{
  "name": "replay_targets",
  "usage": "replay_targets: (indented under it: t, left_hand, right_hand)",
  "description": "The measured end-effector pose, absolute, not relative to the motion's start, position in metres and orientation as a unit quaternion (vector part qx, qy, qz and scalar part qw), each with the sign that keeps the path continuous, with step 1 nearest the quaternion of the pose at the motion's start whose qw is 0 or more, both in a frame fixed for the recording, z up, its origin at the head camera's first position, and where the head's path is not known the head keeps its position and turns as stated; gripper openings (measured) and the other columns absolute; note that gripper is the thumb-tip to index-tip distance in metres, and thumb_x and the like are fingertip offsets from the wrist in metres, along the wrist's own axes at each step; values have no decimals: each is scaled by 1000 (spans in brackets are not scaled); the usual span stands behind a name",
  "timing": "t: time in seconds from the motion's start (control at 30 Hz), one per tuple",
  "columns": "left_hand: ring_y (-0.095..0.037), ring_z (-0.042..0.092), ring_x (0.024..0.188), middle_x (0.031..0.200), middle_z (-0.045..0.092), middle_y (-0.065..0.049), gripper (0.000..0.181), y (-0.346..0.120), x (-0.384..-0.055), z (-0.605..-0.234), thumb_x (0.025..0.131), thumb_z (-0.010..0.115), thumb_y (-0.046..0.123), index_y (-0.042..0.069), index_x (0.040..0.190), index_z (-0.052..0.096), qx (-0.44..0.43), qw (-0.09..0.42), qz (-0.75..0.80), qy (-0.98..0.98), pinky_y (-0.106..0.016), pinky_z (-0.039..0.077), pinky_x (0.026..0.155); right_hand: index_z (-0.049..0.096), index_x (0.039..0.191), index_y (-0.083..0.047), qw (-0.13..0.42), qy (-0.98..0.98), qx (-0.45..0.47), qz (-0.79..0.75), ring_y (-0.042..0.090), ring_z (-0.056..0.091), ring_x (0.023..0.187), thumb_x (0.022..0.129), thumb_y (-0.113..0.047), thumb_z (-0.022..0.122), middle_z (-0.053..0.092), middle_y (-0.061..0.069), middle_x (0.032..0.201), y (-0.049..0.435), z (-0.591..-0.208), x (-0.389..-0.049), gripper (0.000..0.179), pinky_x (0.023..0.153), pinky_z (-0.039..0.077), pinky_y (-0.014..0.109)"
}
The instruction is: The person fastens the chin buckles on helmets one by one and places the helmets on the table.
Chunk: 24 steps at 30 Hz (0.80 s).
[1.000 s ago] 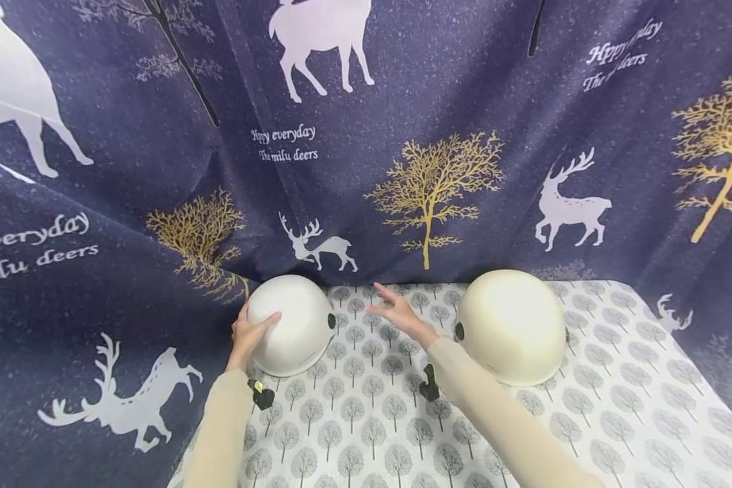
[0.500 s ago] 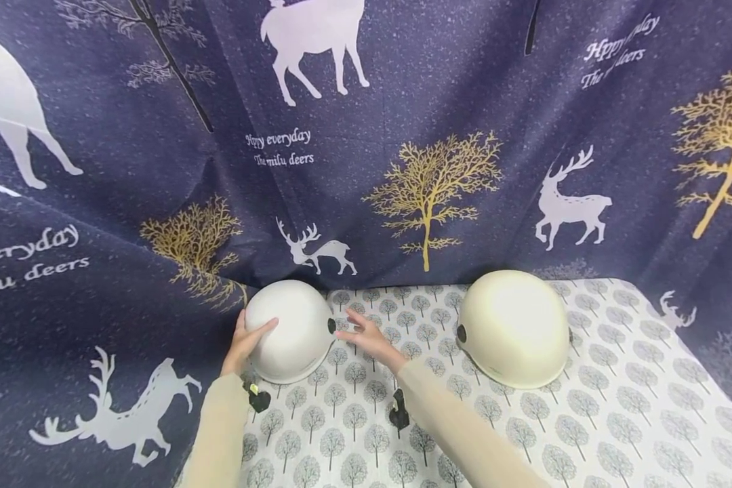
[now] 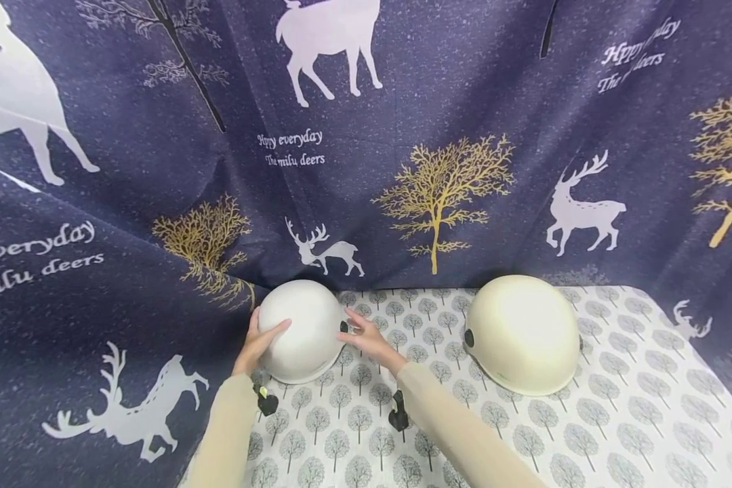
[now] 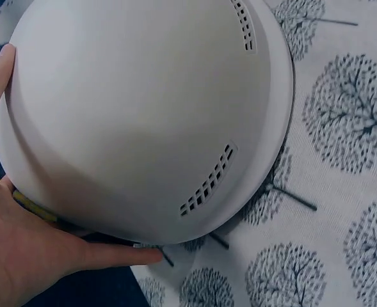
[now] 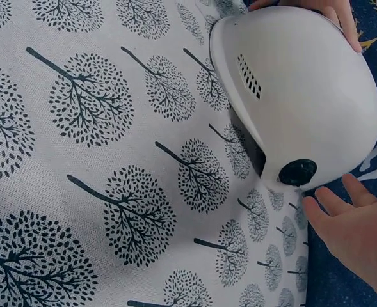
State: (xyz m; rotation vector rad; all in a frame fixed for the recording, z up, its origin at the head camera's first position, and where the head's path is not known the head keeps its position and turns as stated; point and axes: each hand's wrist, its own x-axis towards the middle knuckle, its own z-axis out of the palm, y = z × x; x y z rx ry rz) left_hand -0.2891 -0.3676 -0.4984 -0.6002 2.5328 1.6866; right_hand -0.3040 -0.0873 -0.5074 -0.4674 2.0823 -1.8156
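Observation:
A white helmet (image 3: 305,325), dome upward, stands on the table at the left, near the curtain. It has slotted vents and a round black disc (image 5: 297,172) low on its side. My left hand (image 3: 257,342) holds its left side, the thumb on the near side and the other fingers partly hidden behind the shell; the left wrist view shows this hand (image 4: 28,246) spread along the edge. My right hand (image 3: 369,339) is beside the disc with fingers extended. Its fingertips (image 5: 326,198) are at the shell's edge; whether they touch, I cannot tell.
A cream helmet (image 3: 521,332) with black discs at its sides sits dome upward farther right. The white tree-patterned cloth (image 3: 360,444) covers the table. Behind and to the left hangs a dark blue curtain (image 3: 366,190) with deer and trees, meeting the table's back edge.
My right hand has moved left from between the two helmets to the white helmet's right side. My left hand has stayed on that helmet. The head view has shifted slightly.

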Motion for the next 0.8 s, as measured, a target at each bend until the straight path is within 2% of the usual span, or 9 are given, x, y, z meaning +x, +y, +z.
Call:
replay_targets:
  t: [0.2, 0.4, 0.57, 0.8]
  left_hand:
    - [-46, 15, 148, 164, 2, -18, 108, -349, -291, -498, 84, 73, 46, 33, 157, -6, -171, 15, 552, 816, -70, 20, 113]
    - [-52, 16, 145, 165, -2, -16, 110, -341, -290, -497, 82, 73, 52, 36, 156, -6, -175, 33, 536, 825, -77, 27, 103]
    - [-57, 24, 141, 163, 2, -21, 111, -333, -289, -499, 81, 72, 56, 37, 156, -7, -173, 50, 526, 831, -80, 32, 96]
    - [-56, 27, 140, 161, 8, -22, 109, -321, -287, -501, 79, 75, 53, 38, 155, -3, -165, 53, 540, 824, -79, 32, 96]
  right_hand:
    - [28, 155, -16, 174, 731, -155, -642, 49, 32, 141, 91, -30, 67, 31, 23, 157, -80, -509, -307, 76, 115, 30, 59]
    - [29, 155, -20, 170, 739, -134, -639, 48, 34, 141, 89, -31, 69, 30, 21, 158, -75, -512, -311, 77, 113, 34, 58]
    - [29, 154, -20, 157, 741, -113, -643, 48, 35, 140, 88, -31, 71, 29, 19, 158, -70, -516, -313, 79, 113, 34, 58]
    - [26, 155, -17, 151, 731, -105, -657, 51, 31, 141, 86, -27, 72, 24, 20, 160, -60, -517, -311, 83, 114, 31, 61]
